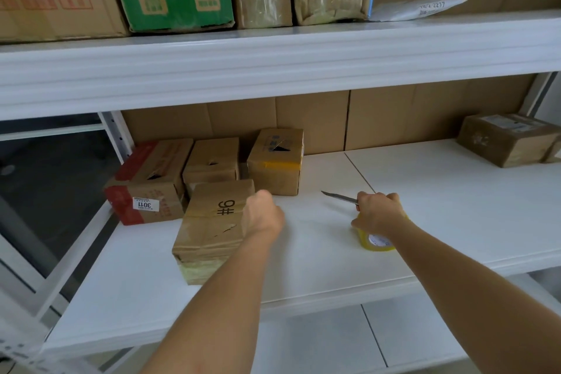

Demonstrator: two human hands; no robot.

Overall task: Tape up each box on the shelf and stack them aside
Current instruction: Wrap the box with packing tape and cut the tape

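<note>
I see a white shelf, cardboard backing behind; left hand closed on the marked box at its right edge. Right hand clamped on knife, tape roll beneath. Three boxes behind

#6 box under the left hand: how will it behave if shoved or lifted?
The #6 box lies low and flat on the shelf, so it should slide rather than tip. Its cardboard looks creased and dented, so probably soft under a hard squeeze. The glossy tape on its near end may be slippery. Weight cannot be judged.
</note>
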